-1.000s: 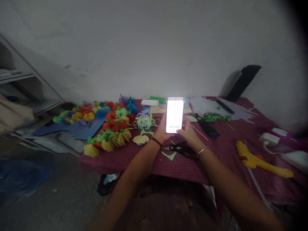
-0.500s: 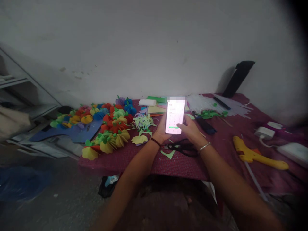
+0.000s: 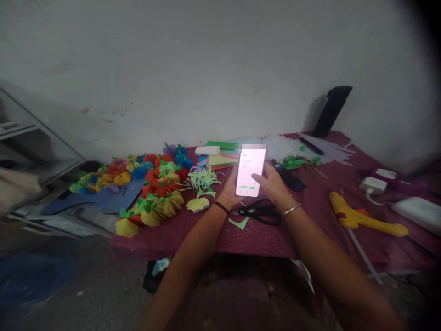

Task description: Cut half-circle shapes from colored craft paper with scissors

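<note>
A lit smartphone (image 3: 250, 179) with a dial keypad on its screen is held upright above the table. My left hand (image 3: 230, 189) grips its left edge, a dark bead bracelet at the wrist. On the phone's right side, my right hand (image 3: 275, 186) is closed round the edge with its thumb over the keypad; a silver bangle circles that wrist. The fingers behind the phone are hidden. Below the hands lie black-handled scissors (image 3: 260, 212) and a green paper scrap (image 3: 239, 223). Curled paper strips (image 3: 202, 179) and yellow paper pieces (image 3: 197, 204) are to the left.
Several colourful folded-paper pumpkins (image 3: 160, 181) cover the left of the red tablecloth (image 3: 262, 241). A yellow glue gun (image 3: 367, 219), a white power strip (image 3: 418, 214) and a charger (image 3: 373, 185) lie right. Clear sticks (image 3: 280, 146) and a tall black object (image 3: 331, 112) are near the wall.
The right thumb has moved up and slightly left over the keypad. The phone sits slightly lower in view. The whole scene has shifted a little left as the camera turned.
</note>
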The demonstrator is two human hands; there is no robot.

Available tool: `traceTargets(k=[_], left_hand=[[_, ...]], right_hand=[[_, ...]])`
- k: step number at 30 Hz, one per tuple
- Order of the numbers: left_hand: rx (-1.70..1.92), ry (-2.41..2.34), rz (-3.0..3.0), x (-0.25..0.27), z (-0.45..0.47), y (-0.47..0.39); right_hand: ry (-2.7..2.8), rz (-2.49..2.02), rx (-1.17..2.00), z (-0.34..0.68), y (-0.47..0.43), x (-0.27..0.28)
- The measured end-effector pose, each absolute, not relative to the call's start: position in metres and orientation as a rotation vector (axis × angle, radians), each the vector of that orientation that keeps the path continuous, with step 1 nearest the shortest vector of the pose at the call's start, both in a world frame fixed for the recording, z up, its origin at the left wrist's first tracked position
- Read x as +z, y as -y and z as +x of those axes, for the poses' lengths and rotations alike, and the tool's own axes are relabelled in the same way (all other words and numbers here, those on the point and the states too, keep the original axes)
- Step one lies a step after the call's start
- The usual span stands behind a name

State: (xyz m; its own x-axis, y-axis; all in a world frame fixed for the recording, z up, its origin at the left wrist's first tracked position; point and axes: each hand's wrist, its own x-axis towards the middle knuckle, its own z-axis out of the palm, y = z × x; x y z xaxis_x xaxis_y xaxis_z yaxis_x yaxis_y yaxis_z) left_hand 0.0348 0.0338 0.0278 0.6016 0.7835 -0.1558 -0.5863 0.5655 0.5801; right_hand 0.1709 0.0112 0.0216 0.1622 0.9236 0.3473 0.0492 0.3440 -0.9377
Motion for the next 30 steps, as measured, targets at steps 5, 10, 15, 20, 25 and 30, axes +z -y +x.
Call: traceTargets(k=[5, 10, 15, 20, 25, 30], left_hand=[[0.820, -0.430, 0.509, 0.029, 0.036, -0.033], [0.806, -0.423, 0.452, 0.032, 0.037, -0.029], [0.752, -0.433, 0.493, 0.032, 0.036, -0.028], [0.744, -0.479, 0.482, 0.034, 0.037, -0.025], [0.730, -0.471, 0.441, 0.036, 0.037, -0.023], [0.709, -0.478, 0.466, 0.036, 0.037, -0.024]], right_hand=[[1.207, -0.993, 0.878, 0.171, -0.012, 0.020], [1.114, -0.991, 0.942, 0.169, -0.009, 0.024], [1.023, -1.015, 1.010, 0.169, -0.008, 0.027], [0.943, -1.085, 1.018, 0.169, -0.008, 0.028], [0.925, -1.070, 1.005, 0.168, -0.008, 0.029], [0.890, -1.057, 1.003, 0.168, -0.009, 0.027]])
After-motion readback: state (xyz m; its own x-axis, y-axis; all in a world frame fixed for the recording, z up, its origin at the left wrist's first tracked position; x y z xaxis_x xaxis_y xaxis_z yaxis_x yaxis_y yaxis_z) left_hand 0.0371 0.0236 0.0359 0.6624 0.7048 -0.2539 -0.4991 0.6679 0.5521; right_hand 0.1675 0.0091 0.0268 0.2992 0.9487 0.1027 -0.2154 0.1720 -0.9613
